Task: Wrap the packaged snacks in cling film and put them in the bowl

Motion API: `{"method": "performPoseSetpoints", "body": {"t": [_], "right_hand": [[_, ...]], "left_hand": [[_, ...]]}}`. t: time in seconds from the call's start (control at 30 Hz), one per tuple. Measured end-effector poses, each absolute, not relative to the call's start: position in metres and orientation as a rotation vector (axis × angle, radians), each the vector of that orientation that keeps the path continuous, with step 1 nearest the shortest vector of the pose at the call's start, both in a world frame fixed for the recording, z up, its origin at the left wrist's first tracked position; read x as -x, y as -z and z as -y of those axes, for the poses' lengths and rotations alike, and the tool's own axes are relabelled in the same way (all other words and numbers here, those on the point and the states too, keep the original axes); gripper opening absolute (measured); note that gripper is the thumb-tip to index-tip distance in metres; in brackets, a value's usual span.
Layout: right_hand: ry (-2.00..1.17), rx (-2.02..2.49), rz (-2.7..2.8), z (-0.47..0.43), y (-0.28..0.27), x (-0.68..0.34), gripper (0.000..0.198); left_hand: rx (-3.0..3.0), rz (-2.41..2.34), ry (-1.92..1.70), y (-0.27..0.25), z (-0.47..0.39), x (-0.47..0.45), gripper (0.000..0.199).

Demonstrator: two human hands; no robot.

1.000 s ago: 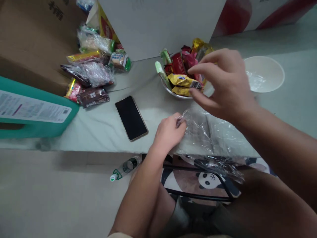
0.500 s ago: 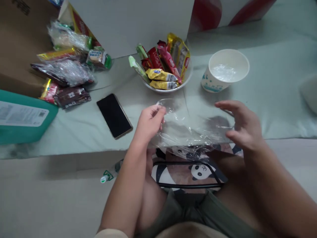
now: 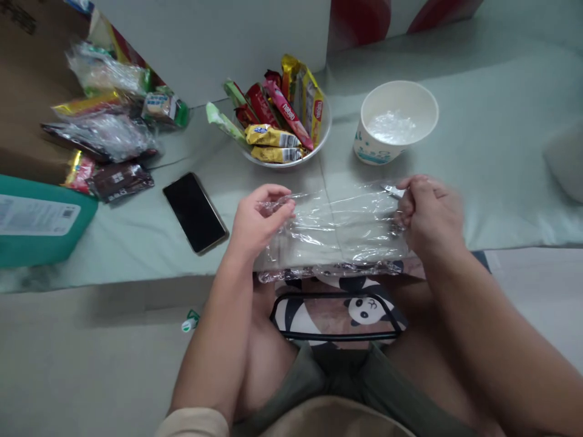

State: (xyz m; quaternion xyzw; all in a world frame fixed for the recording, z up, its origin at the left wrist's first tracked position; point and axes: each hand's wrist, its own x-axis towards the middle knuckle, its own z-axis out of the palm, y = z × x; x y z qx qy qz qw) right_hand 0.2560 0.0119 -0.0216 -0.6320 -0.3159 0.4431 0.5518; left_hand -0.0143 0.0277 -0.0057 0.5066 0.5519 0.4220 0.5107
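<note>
Clock centred on the clear film, 12 = far side of the counter.

Film: drawn between both hands, near edge hanging past the counter's lip at 6, above a panda-print item. Left hand at 9: grip narrow, thumb and fingers pinching the film. Right hand at 3: grip closed, fist-like, on the opposite end; slightly blurred. Pale shiny bit by its fingers not identifiable.

Risks (judged):
- Uneven pull: thin film could tear or slip from the left pinch, the lighter-looking hold.
- Overhang at 6: if either grip lets go, film may slide off.
- Paper cup at 1, near the right knuckles: stray upward swing could tip it; it looks light, only crumpled plastic inside.
- Snack bowl at 11: slack film could snag the jutting wrappers.
</note>
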Motion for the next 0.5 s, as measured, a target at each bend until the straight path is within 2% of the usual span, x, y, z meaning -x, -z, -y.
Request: {"method": "performPoseSetpoints", "body": {"t": [0.1,0.2,0.33,0.5], "right_hand": [[-1.032,1.523,0.775,-0.012,0.024,-0.259,0.024],[-1.004,1.563,0.774,-0.012,0.023,-0.26,0.02],[-0.899,1.657,0.801,-0.013,0.02,-0.259,0.02],[-0.801,1.67,0.832,-0.013,0.019,-0.259,0.024]], "left_hand": [[-1.195,-1.341,-1.168,0.01,-0.031,0.015,0.015],[-1.127,-1.384,-1.215,0.011,-0.034,0.014,0.02],[-1.106,-1.479,-1.21,0.009,-0.033,0.016,0.023],[-1.462,-1.593,-1.074,0.006,-0.027,0.03,0.025]]}}
